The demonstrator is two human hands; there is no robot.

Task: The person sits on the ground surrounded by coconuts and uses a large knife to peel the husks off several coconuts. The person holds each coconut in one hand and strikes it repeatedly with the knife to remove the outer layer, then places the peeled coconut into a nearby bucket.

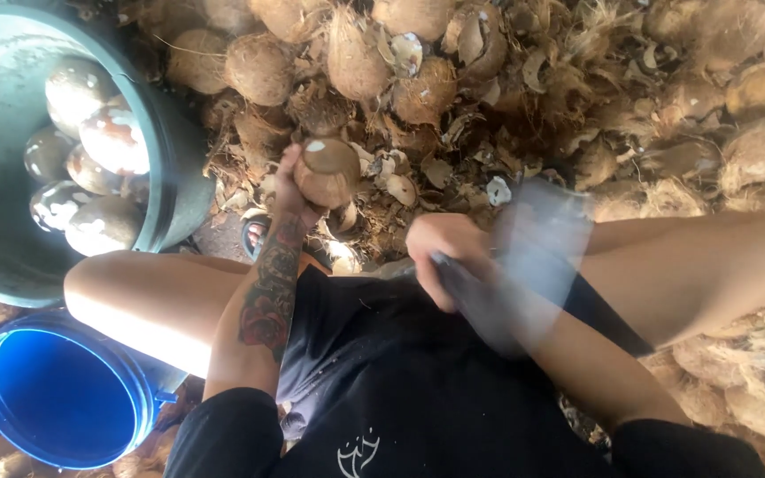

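Your left hand (pixel 289 190) grips a brown coconut (pixel 328 171), fingers curled round its lower side, holding it up in front of your knees with a pale, chipped patch showing on its top. Far to the left of it stands a green tub (pixel 166 168), and inside lie several peeled coconuts (pixel 90 159), pale and mottled with brown, piled against the tub's wall. Below the tub, at the lower left, sits a blue bucket (pixel 64 394), its round mouth turned toward you. Your tattooed left forearm (pixel 267 301) runs up from the dark shirt to the held coconut, crossing your bare left thigh. Between your knees a sandalled foot (pixel 256 235) shows on the ground among shell scraps. Moving right, your right hand (pixel 440 252) is clenched round the handle of a broad blade (pixel 529 243), which is so blurred that its edge and exact shape cannot be told; it hangs just to the right of the coconut, apart from it. Behind both hands a heap of husked coconuts (pixel 356 53) stretches across the top of the view, with broken shell pieces (pixel 400 186) and loose fibre scattered in front of it. At the far right more fibrous husks (pixel 754 133) pile up beside your right leg.
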